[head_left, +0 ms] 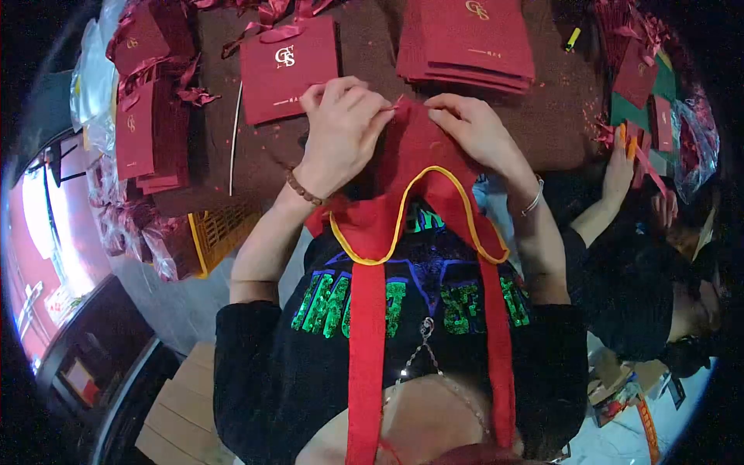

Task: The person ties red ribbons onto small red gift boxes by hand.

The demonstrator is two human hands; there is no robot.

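Note:
Between my two hands a dark red paper gift bag (415,139) is held close to my chest, over the near edge of the table. My left hand (346,124) pinches its upper left edge with thumb and fingers. At the upper right edge, my right hand (473,132) is closed with thumb against fingers. The bag's lower part blends into my red apron (372,225) with yellow trim. Just beyond my left hand lies a flat red gift bag (291,70) with a gold logo and ribbon handle.
A stack of red bags (469,39) lies at the back; more bags (147,128) stand at left. A white strip (235,139) and a yellow marker (573,39) lie on the brown tablecloth (558,124). A co-worker's hand (618,167) works at right. A yellow crate (221,236) stands below left.

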